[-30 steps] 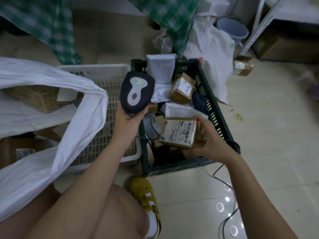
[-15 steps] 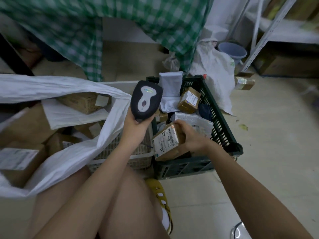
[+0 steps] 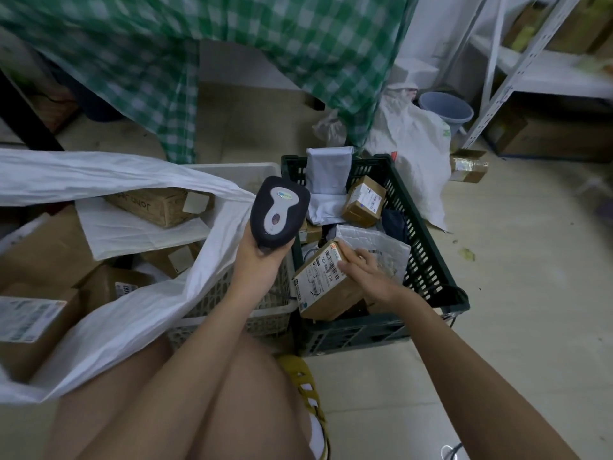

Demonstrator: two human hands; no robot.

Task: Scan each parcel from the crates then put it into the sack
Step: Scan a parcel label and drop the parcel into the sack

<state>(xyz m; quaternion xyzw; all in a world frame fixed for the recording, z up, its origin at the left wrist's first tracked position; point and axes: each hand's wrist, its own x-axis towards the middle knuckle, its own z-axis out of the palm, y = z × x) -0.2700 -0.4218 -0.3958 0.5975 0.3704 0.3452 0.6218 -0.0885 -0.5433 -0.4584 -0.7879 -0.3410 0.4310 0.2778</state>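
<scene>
1. Your left hand (image 3: 257, 260) grips the dark handheld scanner (image 3: 279, 215) by its handle, fingers wrapped around it; the scanner's head stands upright over the gap between the white crate (image 3: 238, 293) and the dark green crate (image 3: 428, 260).
2. Your right hand (image 3: 366, 277) grasps a brown cardboard parcel (image 3: 323, 287); the thumb lies across its labelled face and the fingers curl over its upper edge; the parcel sits tilted at the near left corner of the dark green crate, label turned toward you and the scanner, just below and right of the scanner's head.
3. The dark green crate also holds a white bubble mailer (image 3: 381, 247) under your right hand, a small brown box (image 3: 364, 200) with a label, and a grey-white packet (image 3: 328, 171) leaning on the far wall.
4. The white sack (image 3: 132, 313) gapes open at your left, its rim draped over the white crate; inside it lie several brown boxes (image 3: 36, 323) and a white flat packet (image 3: 132, 227).
5. A green checked cloth (image 3: 166, 61) hangs behind; a white bag (image 3: 418, 144) and a grey bucket (image 3: 446, 109) sit beyond the crates near metal shelving (image 3: 530, 61); your yellow sandal (image 3: 308, 390) rests on the tiled floor (image 3: 530, 293).
</scene>
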